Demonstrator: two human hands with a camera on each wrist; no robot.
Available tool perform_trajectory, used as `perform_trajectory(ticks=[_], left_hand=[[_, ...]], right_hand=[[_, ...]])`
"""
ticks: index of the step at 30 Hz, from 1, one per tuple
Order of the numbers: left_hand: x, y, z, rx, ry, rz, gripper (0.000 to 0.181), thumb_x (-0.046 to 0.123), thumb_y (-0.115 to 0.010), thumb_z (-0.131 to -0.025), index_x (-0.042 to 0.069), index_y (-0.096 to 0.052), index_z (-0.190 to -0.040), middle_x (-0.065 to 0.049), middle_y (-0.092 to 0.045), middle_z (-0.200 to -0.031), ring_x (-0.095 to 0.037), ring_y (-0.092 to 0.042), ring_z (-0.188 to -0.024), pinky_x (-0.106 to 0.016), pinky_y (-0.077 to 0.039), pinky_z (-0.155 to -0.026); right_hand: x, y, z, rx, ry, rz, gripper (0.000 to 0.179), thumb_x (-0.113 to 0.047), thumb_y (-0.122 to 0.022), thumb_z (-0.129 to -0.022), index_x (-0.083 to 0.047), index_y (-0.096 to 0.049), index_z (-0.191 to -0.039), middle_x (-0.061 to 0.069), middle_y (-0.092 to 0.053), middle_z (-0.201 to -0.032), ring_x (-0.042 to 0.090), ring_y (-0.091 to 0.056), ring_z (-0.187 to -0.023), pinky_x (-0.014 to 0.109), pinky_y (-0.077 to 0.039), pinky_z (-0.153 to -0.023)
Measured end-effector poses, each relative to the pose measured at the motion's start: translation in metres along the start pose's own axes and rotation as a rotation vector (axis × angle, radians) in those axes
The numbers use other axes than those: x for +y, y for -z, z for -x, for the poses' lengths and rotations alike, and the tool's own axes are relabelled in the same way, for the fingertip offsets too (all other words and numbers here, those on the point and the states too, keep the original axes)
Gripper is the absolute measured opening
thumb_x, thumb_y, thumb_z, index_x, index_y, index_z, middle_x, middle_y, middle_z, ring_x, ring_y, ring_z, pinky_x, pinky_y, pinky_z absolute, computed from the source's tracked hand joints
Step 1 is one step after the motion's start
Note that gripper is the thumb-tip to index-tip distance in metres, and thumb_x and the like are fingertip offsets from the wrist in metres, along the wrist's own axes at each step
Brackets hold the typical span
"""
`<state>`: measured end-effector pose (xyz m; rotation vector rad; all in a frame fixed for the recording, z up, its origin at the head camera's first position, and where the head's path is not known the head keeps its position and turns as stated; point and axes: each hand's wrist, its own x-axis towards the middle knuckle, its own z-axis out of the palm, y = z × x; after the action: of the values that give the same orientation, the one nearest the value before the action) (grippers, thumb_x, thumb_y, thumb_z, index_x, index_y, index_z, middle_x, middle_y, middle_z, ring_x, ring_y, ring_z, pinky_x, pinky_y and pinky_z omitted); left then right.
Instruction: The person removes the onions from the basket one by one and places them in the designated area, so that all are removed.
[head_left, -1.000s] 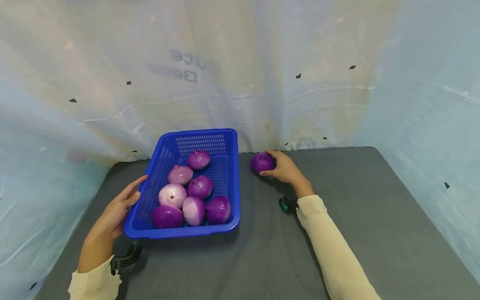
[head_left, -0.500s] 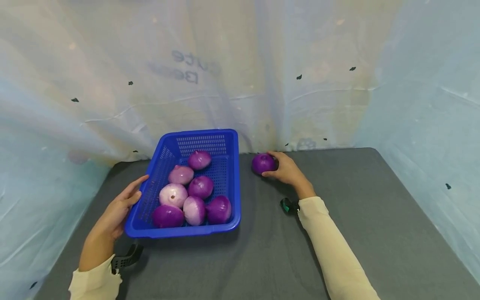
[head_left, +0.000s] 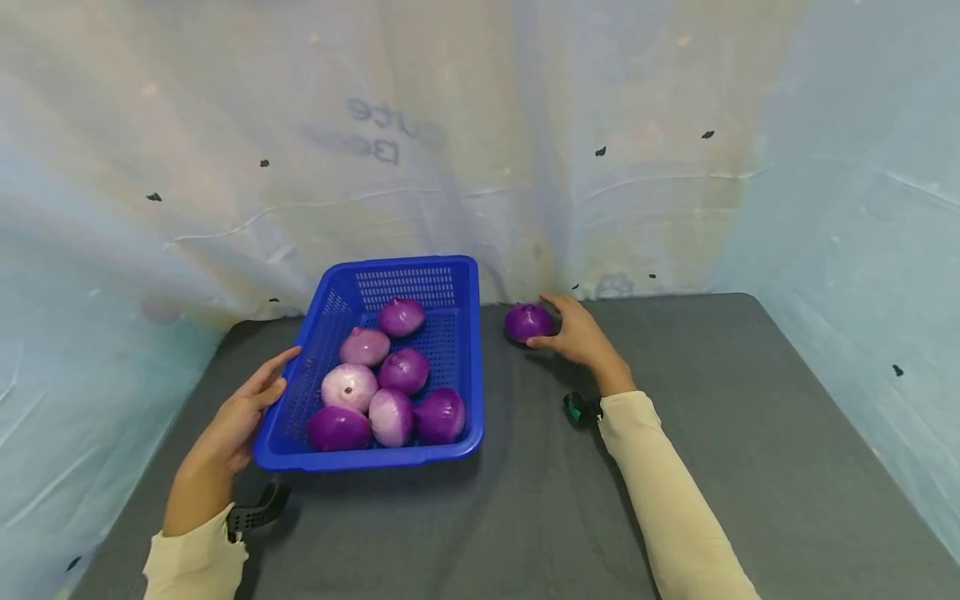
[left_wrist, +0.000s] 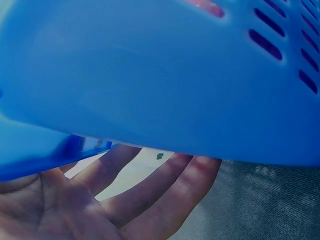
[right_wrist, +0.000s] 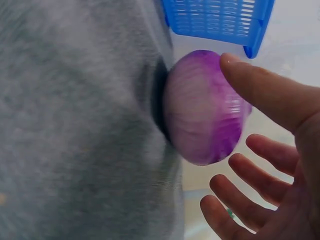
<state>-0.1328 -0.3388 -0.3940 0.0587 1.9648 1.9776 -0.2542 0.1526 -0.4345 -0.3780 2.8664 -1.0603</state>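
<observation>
On worktop [head_left: 540, 517], right hand [head_left: 581, 335] spread wide at 1 onion [head_left: 527, 323]; left hand [head_left: 234, 421] grips blue basket [head_left: 367, 460], 7 onions [head_left: 349, 387] inside.

Before me I record a pale, creased sheet [head_left: 495, 75] bearing small black marks [head_left: 601, 152] and faint, partly illegible lettering [head_left: 382, 118]. I note light-blue sheeting [head_left: 840, 217] on both sides of a dark grey tabletop [head_left: 750, 425].
</observation>
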Motion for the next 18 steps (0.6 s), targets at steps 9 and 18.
perform_trajectory(ticks=[9, 18], left_hand=[[0.002, 0.0, -0.001, 0.018, 0.018, -0.03, 0.058, 0.036, -0.037, -0.107, 0.031, -0.014, -0.16, 0.015, -0.056, -0.125, -0.009, -0.067, -0.102, -0.034, -0.06, -0.08], [0.001, 0.0, -0.001, 0.017, 0.014, -0.007, 0.058, 0.035, -0.037, -0.107, 0.03, -0.014, -0.161, 0.015, -0.057, -0.125, -0.008, -0.068, -0.102, -0.033, -0.06, -0.08]], right_hand=[[-0.011, 0.009, 0.003, -0.001, 0.004, -0.018, 0.09, -0.041, -0.08, -0.083, -0.015, -0.034, -0.155, 0.017, -0.031, -0.159, 0.04, -0.034, -0.145, 0.062, -0.034, -0.114], [-0.029, 0.019, 0.01, 0.003, 0.029, -0.018, 0.089, -0.041, -0.081, -0.083, -0.017, -0.034, -0.155, 0.014, -0.032, -0.161, 0.038, -0.028, -0.149, 0.061, -0.03, -0.116]])
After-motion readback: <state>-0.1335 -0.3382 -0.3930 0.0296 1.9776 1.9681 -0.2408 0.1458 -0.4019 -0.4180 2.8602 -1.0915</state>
